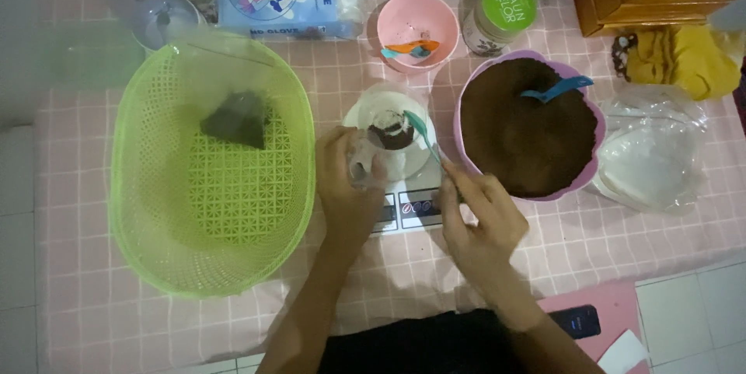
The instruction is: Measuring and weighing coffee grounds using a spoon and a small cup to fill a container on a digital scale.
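left hand [346,180]: clear plastic bag [386,137] | right hand [478,214]: teal spoon [422,134]

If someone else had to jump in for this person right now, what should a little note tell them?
Left hand: fingers hold open a small clear bag standing on the scale.
Right hand: holds a teal spoon, its bowl over the bag's mouth.
Brown powder sits in the bag already. The big pink bowl on the right is full of powder, with a blue scoop in it.
Done: one dark filled bag lies in the green basket.
Left: this bag is open, not yet in the basket.
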